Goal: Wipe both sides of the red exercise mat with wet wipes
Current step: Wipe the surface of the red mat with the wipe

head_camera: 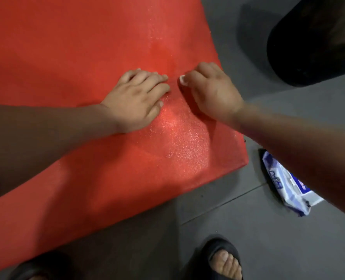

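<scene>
While the left hand point(136, 98) rests flat-fingered on the red mat point(66, 57) mid-frame, the right hand point(210, 91) beside it curls round a white wipe point(182, 80).

The left hand point(136, 98) lies palm down with its fingers nearly straight and close together, pointing across toward the right hand point(210, 91), the fingertips just short of touching it. The right hand is knuckles-up with its fingers curled under, pinching a white wipe point(182, 80) (only a small corner shows at the thumb side). Both forearms are bare, the left reaching in from the left edge, the right from the lower right.
</scene>
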The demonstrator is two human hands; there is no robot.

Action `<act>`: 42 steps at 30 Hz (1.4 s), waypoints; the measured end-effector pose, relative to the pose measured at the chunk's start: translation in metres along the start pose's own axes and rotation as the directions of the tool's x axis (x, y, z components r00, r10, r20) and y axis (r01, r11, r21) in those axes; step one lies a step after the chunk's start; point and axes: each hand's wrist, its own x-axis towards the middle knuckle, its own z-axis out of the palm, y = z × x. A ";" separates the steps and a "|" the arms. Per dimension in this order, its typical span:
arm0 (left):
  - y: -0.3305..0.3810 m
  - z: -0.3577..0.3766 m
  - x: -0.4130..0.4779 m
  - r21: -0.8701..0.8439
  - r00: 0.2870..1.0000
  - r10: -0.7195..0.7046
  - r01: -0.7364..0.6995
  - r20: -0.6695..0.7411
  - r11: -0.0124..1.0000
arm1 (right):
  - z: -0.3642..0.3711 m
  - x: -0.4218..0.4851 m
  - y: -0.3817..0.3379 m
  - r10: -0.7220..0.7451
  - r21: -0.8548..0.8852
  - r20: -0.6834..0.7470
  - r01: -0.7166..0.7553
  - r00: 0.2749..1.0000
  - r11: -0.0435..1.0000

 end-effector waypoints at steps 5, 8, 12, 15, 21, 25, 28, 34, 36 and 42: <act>-0.002 -0.002 -0.006 -0.040 1.000 0.008 -0.007 0.030 0.999 | -0.001 -0.050 -0.042 -0.226 0.183 0.164 0.195 0.960 0.964; -0.007 -0.007 -0.013 -0.071 0.998 0.028 -0.024 0.062 0.997 | -0.011 -0.087 -0.053 -0.387 0.243 0.263 0.327 0.884 0.913; -0.010 -0.012 -0.024 -0.076 0.994 0.032 -0.024 0.101 0.997 | -0.020 -0.059 -0.035 -0.417 0.128 0.254 0.397 0.873 0.909; -0.005 -0.015 -0.023 -0.066 0.992 0.005 0.004 0.126 0.998 | -0.010 -0.019 -0.021 -0.222 0.012 0.143 0.222 0.965 0.975; 0.001 -0.018 -0.023 -0.067 0.987 -0.028 0.039 0.159 0.997 | -0.013 -0.049 -0.048 -0.220 0.139 0.216 0.193 0.951 0.971; 0.001 -0.018 -0.026 -0.056 0.986 -0.035 0.045 0.163 0.997 | -0.024 -0.119 -0.065 -0.359 0.304 0.371 0.253 0.857 0.918; 0.005 -0.018 -0.027 -0.043 0.987 -0.055 0.062 0.152 0.997 | -0.034 -0.133 -0.057 -0.482 0.329 0.428 0.364 0.765 0.871; 0.020 -0.018 -0.025 -0.029 0.978 -0.129 0.135 0.162 0.990 | -0.016 -0.088 -0.042 -0.125 0.169 0.180 0.095 0.976 0.981; 0.025 -0.018 -0.025 -0.036 0.976 -0.139 0.147 0.169 0.989 | -0.014 -0.093 -0.051 -0.117 0.192 0.169 0.083 0.979 0.978; 0.031 -0.015 -0.027 -0.037 0.975 -0.149 0.157 0.162 0.987 | -0.027 -0.165 -0.068 -0.318 0.326 0.318 0.212 0.893 0.921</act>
